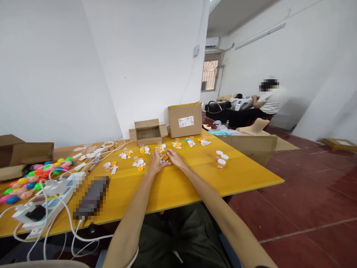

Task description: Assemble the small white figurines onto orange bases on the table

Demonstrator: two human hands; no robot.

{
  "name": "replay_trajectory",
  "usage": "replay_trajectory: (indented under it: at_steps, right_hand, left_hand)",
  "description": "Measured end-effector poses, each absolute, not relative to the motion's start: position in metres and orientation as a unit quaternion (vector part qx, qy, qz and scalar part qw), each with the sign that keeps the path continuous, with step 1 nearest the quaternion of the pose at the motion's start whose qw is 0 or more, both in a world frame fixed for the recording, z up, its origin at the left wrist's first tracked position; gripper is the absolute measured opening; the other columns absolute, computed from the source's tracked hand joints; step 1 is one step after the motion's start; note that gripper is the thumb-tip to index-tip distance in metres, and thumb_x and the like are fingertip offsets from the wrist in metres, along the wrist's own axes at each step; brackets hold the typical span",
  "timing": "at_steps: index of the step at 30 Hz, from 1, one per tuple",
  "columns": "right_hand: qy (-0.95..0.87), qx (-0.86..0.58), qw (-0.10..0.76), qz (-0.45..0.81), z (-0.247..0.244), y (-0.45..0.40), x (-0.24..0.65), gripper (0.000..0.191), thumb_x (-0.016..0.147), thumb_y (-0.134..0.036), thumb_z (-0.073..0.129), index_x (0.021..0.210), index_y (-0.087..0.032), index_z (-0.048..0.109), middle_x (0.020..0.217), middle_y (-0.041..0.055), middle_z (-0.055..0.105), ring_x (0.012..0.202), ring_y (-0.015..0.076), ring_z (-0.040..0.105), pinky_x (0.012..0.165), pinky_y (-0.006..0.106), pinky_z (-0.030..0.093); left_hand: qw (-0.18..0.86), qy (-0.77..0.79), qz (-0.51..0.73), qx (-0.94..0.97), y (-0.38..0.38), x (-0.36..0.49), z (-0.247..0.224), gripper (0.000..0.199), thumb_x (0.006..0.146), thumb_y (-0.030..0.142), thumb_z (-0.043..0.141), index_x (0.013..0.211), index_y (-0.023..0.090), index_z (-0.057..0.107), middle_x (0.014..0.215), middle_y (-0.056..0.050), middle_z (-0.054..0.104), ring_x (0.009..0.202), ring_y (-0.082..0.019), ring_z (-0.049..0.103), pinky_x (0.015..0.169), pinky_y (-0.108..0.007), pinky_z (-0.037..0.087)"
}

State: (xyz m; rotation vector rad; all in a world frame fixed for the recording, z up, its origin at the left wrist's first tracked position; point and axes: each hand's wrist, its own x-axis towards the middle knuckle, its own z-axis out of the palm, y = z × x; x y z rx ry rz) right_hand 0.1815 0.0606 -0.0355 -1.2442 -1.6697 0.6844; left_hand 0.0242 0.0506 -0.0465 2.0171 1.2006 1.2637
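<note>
My left hand [157, 162] rests on the yellow table with its fingers and thumb apart, curved around a small group of parts. My right hand [175, 158] faces it from the other side, fingers stretched toward the same group. Between them lie an orange ring-like part [165, 158] and small white pieces; whether either hand touches them is too small to make out. Similar groups of clear cups, orange rings and white pieces surround the hands, such as the white pieces [138, 162] at left. Several small tubs with white tops and orange rims [221, 162] stand at right.
An open cardboard box [147, 131] and a closed carton [185, 121] stand against the wall. Power strips [60, 197], cables, a pixelated dark object [92, 197] and colourful balls [41, 175] crowd the left. Another person [269, 98] sits in the background.
</note>
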Motion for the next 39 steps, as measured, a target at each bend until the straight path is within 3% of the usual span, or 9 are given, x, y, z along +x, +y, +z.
replay_trajectory:
  at_steps: [9,17,25,31,39]
  right_hand:
    - [-0.703,-0.469,0.441,0.301,-0.035,0.065,0.18,0.029,0.093,-0.015,0.047,0.106,-0.025,0.071,0.11,0.0019,0.075,0.108,0.0182,0.068,0.103,0.04,0.05]
    - [-0.708,-0.463,0.443,0.299,-0.034,0.061,0.178,0.031,0.094,-0.029,0.053,0.12,-0.027,0.069,0.128,0.0046,0.07,0.121,0.0221,0.063,0.107,0.042,0.047]
    - [-0.716,-0.454,0.436,0.302,-0.029,0.053,0.173,0.038,0.098,-0.045,0.051,0.132,-0.031,0.062,0.131,0.0053,0.068,0.122,0.0228,0.063,0.104,0.04,0.049]
    - [-0.743,-0.479,0.386,0.262,-0.026,0.048,0.167,0.049,0.094,-0.053,0.056,0.137,-0.029,0.058,0.121,0.0079,0.07,0.108,0.0229,0.067,0.098,0.039,0.051]
    - [-0.691,-0.544,0.428,0.207,-0.031,0.05,0.144,0.042,0.096,-0.053,0.05,0.131,-0.032,0.06,0.111,0.0052,0.072,0.108,0.0237,0.066,0.096,0.038,0.05]
  left_hand:
    - [0.259,0.421,0.463,0.735,0.058,0.029,-0.05,0.095,0.06,0.045,0.087,0.14,0.026,0.04,0.137,-0.015,0.054,0.129,-0.03,0.055,0.112,-0.054,0.042]
    - [0.3,0.405,0.464,0.728,0.058,0.026,-0.048,0.073,0.072,0.04,0.08,0.133,0.023,0.044,0.125,-0.011,0.062,0.114,-0.024,0.063,0.105,-0.046,0.048]
    - [0.276,0.431,0.487,0.708,0.052,0.02,-0.04,0.062,0.076,0.032,0.076,0.13,0.025,0.046,0.134,-0.011,0.058,0.133,-0.026,0.051,0.114,-0.044,0.04]
    - [0.265,0.508,0.503,0.647,0.055,0.004,-0.04,0.045,0.087,0.037,0.064,0.127,0.024,0.049,0.136,-0.011,0.059,0.134,-0.027,0.051,0.113,-0.044,0.039]
    - [0.224,0.532,0.502,0.644,0.063,-0.012,-0.046,0.039,0.084,0.038,0.066,0.118,0.022,0.055,0.131,-0.013,0.062,0.13,-0.028,0.054,0.111,-0.045,0.04]
